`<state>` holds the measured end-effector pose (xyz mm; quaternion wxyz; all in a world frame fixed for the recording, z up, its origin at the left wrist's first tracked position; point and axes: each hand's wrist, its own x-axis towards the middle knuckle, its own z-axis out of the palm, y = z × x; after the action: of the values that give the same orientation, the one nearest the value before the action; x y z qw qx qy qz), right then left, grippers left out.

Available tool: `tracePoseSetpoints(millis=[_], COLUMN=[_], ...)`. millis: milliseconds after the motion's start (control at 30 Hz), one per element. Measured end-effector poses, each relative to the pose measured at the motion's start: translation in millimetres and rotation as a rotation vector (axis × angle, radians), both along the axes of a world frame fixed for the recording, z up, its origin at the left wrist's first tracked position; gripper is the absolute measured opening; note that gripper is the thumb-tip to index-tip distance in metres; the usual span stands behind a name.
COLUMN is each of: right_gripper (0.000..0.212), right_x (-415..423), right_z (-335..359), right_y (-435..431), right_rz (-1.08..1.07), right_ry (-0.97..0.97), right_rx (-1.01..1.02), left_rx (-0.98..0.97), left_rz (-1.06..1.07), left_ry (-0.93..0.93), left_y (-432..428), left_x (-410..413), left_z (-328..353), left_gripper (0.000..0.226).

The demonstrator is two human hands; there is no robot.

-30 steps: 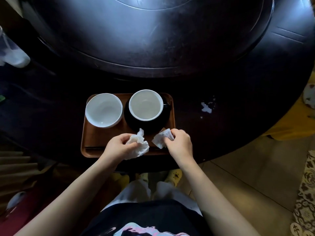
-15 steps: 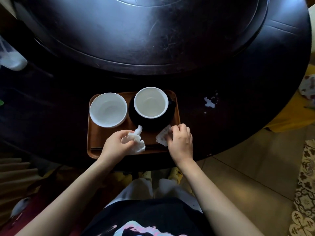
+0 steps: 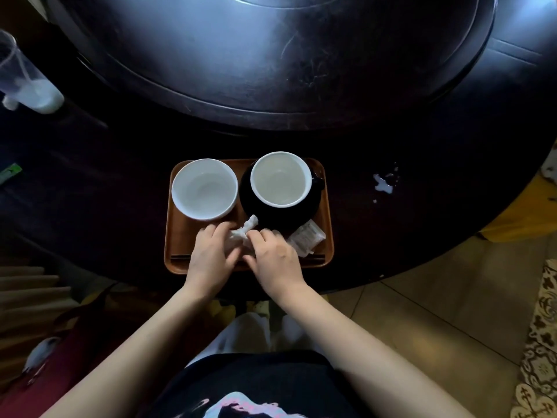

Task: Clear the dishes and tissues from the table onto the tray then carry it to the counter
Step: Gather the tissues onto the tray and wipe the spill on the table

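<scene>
head view, looking down at a brown tray point(image 3: 327, 206) near the edge of a dark round table point(image 3: 422, 224). already on the tray: a white bowl point(image 3: 205, 190) at the left, a white cup point(image 3: 281, 178) on a black saucer point(image 3: 259, 212) at the right, a crumpled tissue point(image 3: 244, 233) at the front, a small clear wrapper point(image 3: 307, 238) just beside it. left hand point(image 3: 212, 254) and right hand point(image 3: 275, 259) both low over the tissue, fingers bent and touching it; holding it or only pressing it down, cannot tell. dark chopsticks point(image 3: 180, 257) along the front rim, mostly hidden under the hands. so, most of the clearing looks done. still off the tray: a plastic cup point(image 3: 27, 82) with milky drink far at the left, and a small white spill point(image 3: 382, 185) on the table at the right. still to do, probably: let go of the tissue, grab the tray by its sides, carry it to the counter.
</scene>
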<state>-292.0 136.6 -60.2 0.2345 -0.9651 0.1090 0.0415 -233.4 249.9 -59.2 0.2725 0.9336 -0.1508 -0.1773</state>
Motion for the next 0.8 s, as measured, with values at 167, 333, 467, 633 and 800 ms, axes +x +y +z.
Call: tracePoseSetpoints(millis=[167,333,467,633,800], right_gripper=[0.015,0.022,0.006,0.003,0.005], right_x=[2.5,-0.7,-2.2,0.9,7.2], right_z=[-2.8,0.3,12.3,31.8,39.5], right_y=[5.6,6.9,0.5,-8.0,-18.9], right_rz=[-0.051,-0.081,-0.207,-0.248,-0.372], right_ry=[-0.073,-0.139,-0.176,-0.127,-0.082], right_rx=[0.007,0.131,0.5,0.826,0.985], left_rx=[-0.06,-0.117,-0.181,-0.293,-0.591], left_rz=[0.082,0.066,0.041,-0.098,0.021], left_ry=[-0.005,-0.125,-0.147,-0.129,0.259], left_y=[18.4,31.5,29.5,27.3,21.7], left_x=[-6.6,-9.7,-8.6,-5.8,-1.1], left_z=[7.0,12.1,15.6,19.7,35.1], left_gripper=[0.06,0.043,0.043,0.057,0.043])
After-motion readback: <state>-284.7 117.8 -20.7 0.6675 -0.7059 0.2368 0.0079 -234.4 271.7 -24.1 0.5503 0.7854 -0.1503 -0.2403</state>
